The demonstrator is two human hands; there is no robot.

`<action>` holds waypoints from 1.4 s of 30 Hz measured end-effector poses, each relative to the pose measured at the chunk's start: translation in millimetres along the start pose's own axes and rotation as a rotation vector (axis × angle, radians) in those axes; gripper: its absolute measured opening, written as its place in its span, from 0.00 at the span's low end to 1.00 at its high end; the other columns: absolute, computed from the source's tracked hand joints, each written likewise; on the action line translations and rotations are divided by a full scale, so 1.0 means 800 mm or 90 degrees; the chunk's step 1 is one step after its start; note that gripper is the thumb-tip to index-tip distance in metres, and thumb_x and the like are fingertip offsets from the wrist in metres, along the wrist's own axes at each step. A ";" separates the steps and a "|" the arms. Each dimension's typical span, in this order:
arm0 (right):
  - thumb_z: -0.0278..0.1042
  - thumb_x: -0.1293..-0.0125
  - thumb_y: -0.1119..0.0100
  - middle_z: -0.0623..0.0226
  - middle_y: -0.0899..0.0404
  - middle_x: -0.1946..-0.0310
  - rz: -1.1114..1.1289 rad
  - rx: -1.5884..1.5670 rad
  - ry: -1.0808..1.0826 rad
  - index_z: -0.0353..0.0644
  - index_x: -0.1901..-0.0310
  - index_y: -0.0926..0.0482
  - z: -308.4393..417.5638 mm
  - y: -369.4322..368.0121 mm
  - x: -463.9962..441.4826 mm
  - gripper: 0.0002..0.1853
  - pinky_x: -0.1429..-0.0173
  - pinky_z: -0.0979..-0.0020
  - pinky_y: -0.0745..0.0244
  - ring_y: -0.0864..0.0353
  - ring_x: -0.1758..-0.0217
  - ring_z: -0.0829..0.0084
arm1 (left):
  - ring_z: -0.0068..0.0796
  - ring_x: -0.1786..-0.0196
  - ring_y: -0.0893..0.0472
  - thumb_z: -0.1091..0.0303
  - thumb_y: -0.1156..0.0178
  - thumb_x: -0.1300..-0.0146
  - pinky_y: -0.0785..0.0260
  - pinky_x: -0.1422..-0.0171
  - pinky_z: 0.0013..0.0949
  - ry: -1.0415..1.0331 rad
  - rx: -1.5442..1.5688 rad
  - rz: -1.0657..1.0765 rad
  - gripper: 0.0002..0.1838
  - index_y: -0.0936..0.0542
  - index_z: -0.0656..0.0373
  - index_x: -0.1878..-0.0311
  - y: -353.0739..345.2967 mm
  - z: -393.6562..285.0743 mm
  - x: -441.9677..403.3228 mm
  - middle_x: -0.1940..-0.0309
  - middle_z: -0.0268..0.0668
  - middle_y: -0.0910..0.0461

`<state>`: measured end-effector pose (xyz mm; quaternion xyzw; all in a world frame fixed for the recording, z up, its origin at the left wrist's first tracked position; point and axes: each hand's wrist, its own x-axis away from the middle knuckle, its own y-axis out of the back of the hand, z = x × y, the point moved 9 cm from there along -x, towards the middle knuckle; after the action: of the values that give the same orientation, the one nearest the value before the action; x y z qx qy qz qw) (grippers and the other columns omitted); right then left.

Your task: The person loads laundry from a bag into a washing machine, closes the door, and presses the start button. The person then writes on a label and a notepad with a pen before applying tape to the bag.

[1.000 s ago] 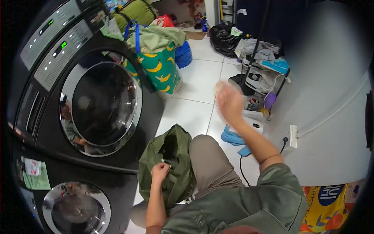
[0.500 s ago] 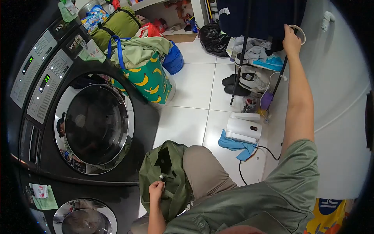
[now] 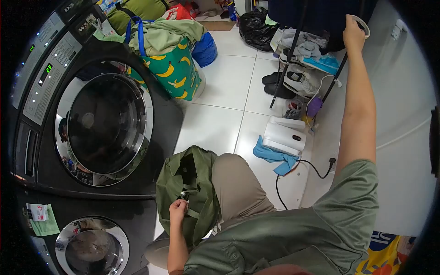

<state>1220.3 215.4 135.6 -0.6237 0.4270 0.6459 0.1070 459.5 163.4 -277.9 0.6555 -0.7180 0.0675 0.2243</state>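
My left hand [image 3: 178, 210] is closed in a pinch at the opening of an olive green fabric bag [image 3: 197, 172], which lies against my bent knee. Something small and whitish shows by its fingertips, too small to name. Stretched out to the upper right, my right hand [image 3: 354, 36] is closed around a cream-white ring [image 3: 364, 26], possibly a roll of tape. Dark hanging cloth [image 3: 316, 16] and a black rack leg are close beside that hand.
Black front-loading washers [image 3: 105, 123] line the left. A banana-print bag [image 3: 172, 73] full of clothes stands behind. On the right are a shoe rack [image 3: 305, 85], a white appliance [image 3: 284, 136] with a blue cloth [image 3: 272, 153], a cord [image 3: 321, 175] and a white panel [image 3: 403, 119].
The view has tilted, so the washers and bags sit higher in the picture. Both hands keep their closed grips, the left at the green bag, the right on the ring.
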 end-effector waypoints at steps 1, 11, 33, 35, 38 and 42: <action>0.25 0.45 0.54 0.58 0.25 0.57 0.001 0.000 -0.002 0.49 0.46 0.35 -0.006 -0.012 -0.004 0.22 0.53 0.57 0.31 0.25 0.55 0.56 | 0.14 0.85 0.37 0.75 0.50 0.46 0.49 0.81 0.20 0.011 -0.003 -0.002 0.06 0.25 0.62 0.77 -0.001 0.000 0.000 0.85 0.26 0.30; 0.44 0.52 0.44 0.54 0.24 0.59 -0.112 -0.144 -0.064 0.45 0.54 0.24 0.077 0.048 0.061 0.22 0.50 0.55 0.33 0.25 0.55 0.55 | 0.20 0.72 0.29 0.61 0.46 0.42 0.36 0.66 0.25 -0.096 -0.139 0.007 0.13 0.22 0.64 0.68 0.001 0.006 0.003 0.77 0.31 0.25; 0.21 0.47 0.45 0.69 0.24 0.71 1.376 -1.158 -0.108 0.34 0.66 0.26 0.607 0.437 0.721 0.05 0.67 0.78 0.31 0.27 0.71 0.81 | 0.32 0.49 0.29 0.62 0.41 0.49 0.61 0.35 0.51 -0.350 -0.183 -0.127 0.07 0.19 0.53 0.72 0.023 -0.012 0.079 0.52 0.34 0.27; 0.20 0.47 0.46 0.68 0.24 0.71 1.428 -1.178 -0.169 0.34 0.66 0.26 0.606 0.444 0.720 0.05 0.69 0.77 0.31 0.27 0.71 0.80 | 0.34 0.52 0.28 0.51 0.43 0.49 0.58 0.37 0.57 -0.468 -0.347 -0.191 0.13 0.19 0.49 0.73 0.026 -0.039 0.097 0.48 0.32 0.30; 0.20 0.46 0.46 0.67 0.24 0.72 1.407 -1.187 -0.199 0.33 0.67 0.26 0.606 0.441 0.717 0.04 0.71 0.76 0.30 0.26 0.72 0.78 | 0.42 0.41 0.38 0.42 0.47 0.51 0.58 0.38 0.60 -0.491 -0.527 -0.229 0.19 0.20 0.45 0.66 0.023 -0.053 0.106 0.37 0.36 0.44; 0.20 0.47 0.44 0.65 0.24 0.76 1.434 -1.176 -0.155 0.33 0.71 0.27 0.603 0.448 0.727 0.02 0.72 0.78 0.31 0.26 0.75 0.78 | 0.50 0.33 0.51 0.39 0.49 0.50 0.59 0.38 0.63 -0.467 -0.542 -0.335 0.36 0.36 0.49 0.41 0.038 -0.053 0.104 0.33 0.44 0.56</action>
<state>519.2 96.8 -304.9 0.2455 0.1097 0.4719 -0.8396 436.1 108.4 -200.5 0.6438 -0.5267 -0.5122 0.2138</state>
